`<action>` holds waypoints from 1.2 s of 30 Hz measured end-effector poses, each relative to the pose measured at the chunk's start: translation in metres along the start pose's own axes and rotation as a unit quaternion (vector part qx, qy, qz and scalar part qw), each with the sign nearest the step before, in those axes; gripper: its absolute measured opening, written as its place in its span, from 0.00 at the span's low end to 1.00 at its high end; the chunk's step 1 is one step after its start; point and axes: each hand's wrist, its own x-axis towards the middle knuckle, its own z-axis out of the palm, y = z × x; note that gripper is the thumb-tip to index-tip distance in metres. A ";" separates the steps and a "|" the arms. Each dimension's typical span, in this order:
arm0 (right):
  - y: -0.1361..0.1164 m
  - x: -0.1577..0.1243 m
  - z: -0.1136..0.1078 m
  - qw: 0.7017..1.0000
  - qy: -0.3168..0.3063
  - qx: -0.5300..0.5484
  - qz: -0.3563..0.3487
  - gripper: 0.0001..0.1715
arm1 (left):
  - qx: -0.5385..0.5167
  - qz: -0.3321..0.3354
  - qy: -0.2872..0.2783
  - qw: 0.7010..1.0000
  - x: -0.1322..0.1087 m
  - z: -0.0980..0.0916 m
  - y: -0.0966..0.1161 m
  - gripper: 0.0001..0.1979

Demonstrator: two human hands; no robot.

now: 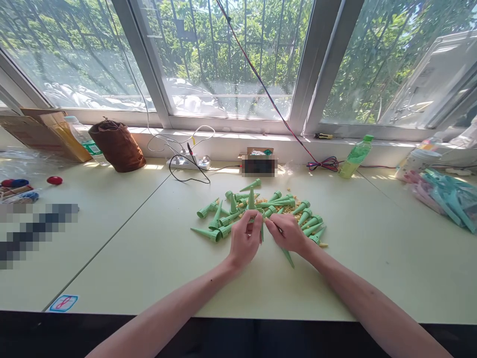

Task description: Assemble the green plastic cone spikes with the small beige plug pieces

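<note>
My left hand [246,238] is closed around a green plastic plant watering spike [262,233], its open collar up and its point down. Close beside that collar, my right hand [288,232] has its thumb and fingers pinched together. What they pinch is too small to make out, though a pale yellowish bit shows at the fingertips. Around and beyond both hands lies a loose pile of similar green spikes [208,233], several pointing different ways. Small tan pieces [289,209] are scattered among them. One spike [288,258] lies partly under my right hand.
At the back stand a small box [260,165], a power strip [185,160] with cables, and a green-capped bottle [357,156]. A brown bag [117,145] and cardboard [48,134] are at left. Teal and pink plastic bags [443,194] lie at right on the pale table [149,273].
</note>
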 end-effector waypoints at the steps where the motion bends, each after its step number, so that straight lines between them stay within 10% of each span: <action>1: 0.000 0.000 0.000 1.000 0.001 -0.001 -0.004 0.23 | 0.002 0.004 -0.002 1.000 0.000 0.000 0.000 0.14; 19: 0.003 -0.002 0.003 0.999 0.014 0.022 0.048 0.26 | 0.060 0.101 -0.042 0.992 -0.002 -0.002 -0.004 0.11; 36: 0.000 -0.003 0.002 0.997 0.074 0.002 0.021 0.24 | -0.082 0.056 -0.025 0.995 -0.002 0.003 0.001 0.14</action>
